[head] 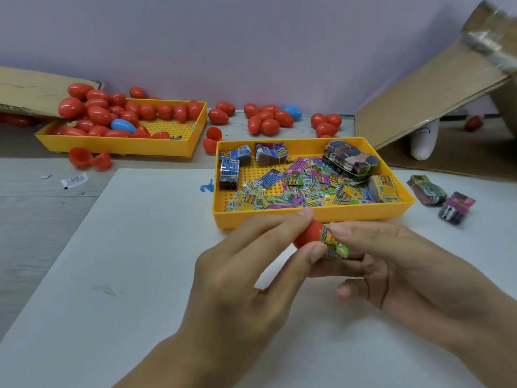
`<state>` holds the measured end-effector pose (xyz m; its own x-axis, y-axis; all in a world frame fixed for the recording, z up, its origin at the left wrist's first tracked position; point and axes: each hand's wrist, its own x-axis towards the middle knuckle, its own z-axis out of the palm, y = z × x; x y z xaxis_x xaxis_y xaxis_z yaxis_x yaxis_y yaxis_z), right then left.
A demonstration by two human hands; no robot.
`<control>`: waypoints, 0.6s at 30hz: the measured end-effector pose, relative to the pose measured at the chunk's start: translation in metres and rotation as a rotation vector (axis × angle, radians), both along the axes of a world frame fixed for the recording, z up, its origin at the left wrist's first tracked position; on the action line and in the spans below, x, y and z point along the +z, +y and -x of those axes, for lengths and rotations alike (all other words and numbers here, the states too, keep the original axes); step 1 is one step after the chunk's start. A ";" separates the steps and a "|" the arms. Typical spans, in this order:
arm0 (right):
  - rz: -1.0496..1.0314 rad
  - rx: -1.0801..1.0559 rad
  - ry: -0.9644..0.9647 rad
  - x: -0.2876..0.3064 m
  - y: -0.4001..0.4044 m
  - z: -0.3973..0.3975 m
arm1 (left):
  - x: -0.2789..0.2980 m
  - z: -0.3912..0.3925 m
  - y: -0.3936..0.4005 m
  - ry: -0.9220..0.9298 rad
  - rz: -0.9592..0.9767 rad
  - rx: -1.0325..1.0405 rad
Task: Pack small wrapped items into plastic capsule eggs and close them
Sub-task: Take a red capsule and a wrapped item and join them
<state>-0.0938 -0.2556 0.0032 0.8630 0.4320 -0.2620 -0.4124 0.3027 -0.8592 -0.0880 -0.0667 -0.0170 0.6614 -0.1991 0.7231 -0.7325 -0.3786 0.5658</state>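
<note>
Stuffing looks like the step in hand: the left hand [246, 264] pinches a red egg half [307, 233] just before the near tray [307, 219] while the right hand [391, 259] pinches a packet [334, 243] at its mouth, so next comes pushing it fully in and capping.

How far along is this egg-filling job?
Done, it seems: closed red eggs lie heaped by the wall and in the far tray. In hand: the left hand holds a red half-shell while the right hand pushes a wrapped packet into it, not yet capped. Left: many loose packets fill the near tray, and open halves wait.
</note>
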 end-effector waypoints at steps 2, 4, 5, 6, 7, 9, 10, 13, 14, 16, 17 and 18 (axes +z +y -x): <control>0.039 -0.018 0.012 -0.004 0.002 0.005 | -0.002 -0.002 0.001 -0.018 -0.014 -0.003; -0.021 -0.060 0.086 0.000 -0.001 0.002 | -0.002 -0.001 0.000 -0.013 -0.018 -0.011; -0.033 -0.068 0.113 0.002 -0.003 0.002 | -0.001 -0.001 0.000 -0.004 -0.019 -0.016; -0.056 -0.050 0.124 0.002 0.000 0.003 | -0.001 -0.001 0.000 0.002 -0.020 -0.019; -0.074 -0.041 0.135 0.000 0.002 0.003 | -0.001 -0.002 0.000 0.015 -0.022 -0.026; -0.113 -0.044 0.189 -0.001 0.001 0.002 | -0.001 -0.002 0.000 0.041 -0.013 -0.038; -0.137 -0.041 0.208 0.000 0.002 0.002 | -0.001 -0.002 0.000 0.052 -0.006 -0.042; -0.164 -0.047 0.232 0.001 0.004 0.003 | -0.003 -0.002 -0.002 0.096 0.027 -0.064; -0.160 -0.061 0.241 0.001 0.004 0.003 | -0.003 -0.002 -0.002 0.118 0.037 -0.077; -0.157 -0.089 0.256 0.000 0.002 0.003 | -0.004 -0.002 -0.002 0.142 0.037 -0.108; -0.152 -0.097 0.257 0.000 0.002 0.003 | -0.004 -0.002 -0.002 0.141 0.029 -0.119; -0.147 -0.099 0.262 0.000 0.002 0.003 | -0.005 -0.003 -0.002 0.137 0.021 -0.125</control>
